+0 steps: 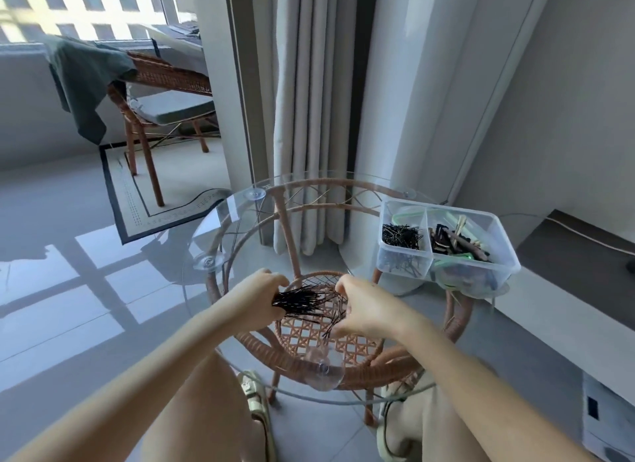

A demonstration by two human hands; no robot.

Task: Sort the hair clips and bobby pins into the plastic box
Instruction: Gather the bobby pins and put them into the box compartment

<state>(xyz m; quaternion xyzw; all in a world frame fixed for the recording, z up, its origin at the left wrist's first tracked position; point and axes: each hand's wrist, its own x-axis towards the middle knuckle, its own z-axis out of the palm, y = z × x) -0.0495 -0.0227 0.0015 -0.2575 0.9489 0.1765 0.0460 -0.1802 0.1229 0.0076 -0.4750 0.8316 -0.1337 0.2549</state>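
While my left grip point(264, 298) clamps one end of a bundle of black bobby pins point(302, 301) over the glass bench point(220, 227), my right grip point(364, 307) curls onto their splayed free ends, pinching some. Farther right on the bench sits the plastic box point(508, 245), with sorted pins point(402, 236) in its left compartment and hair clips point(453, 245) in its right.

Sunlit grey floor point(51, 307), rattan chair point(165, 76), curtain point(309, 117)
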